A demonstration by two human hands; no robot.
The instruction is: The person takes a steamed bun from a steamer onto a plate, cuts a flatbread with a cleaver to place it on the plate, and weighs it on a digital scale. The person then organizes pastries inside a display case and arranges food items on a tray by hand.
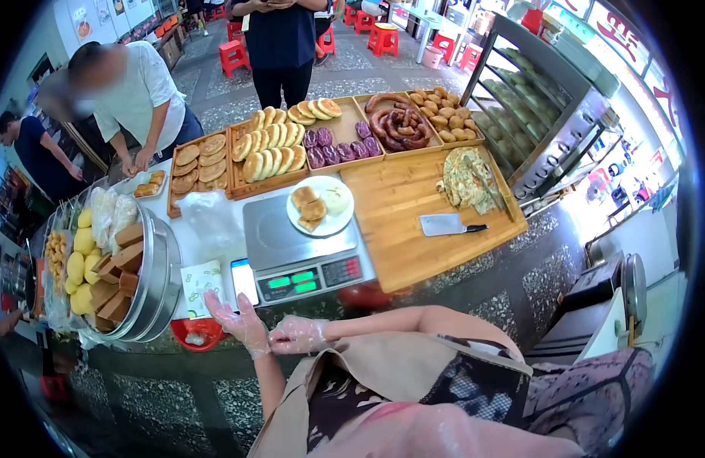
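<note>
My left hand (239, 324), in a clear plastic glove, is raised with its fingers spread and holds nothing. Also gloved, my right hand (297, 336) is closed at my left wrist, on the cuff of the left glove. Just beyond the hands, a smartphone (244, 281) with a lit screen and a green-patterned tissue pack (203, 288) lie on the white counter. A digital scale (280, 238) stands behind them, bearing a white plate (345, 215) with cut golden pastry pieces and a pale round bun.
Wooden trays (238, 183) hold flatbreads, purple buns, sausage coils and brown rolls. A cleaver (444, 224) lies on the cutting board (391, 206) beside shredded pancake (468, 182). Left stands a large steamer (150, 282); below, a red basin (196, 334). Two people stand across the counter.
</note>
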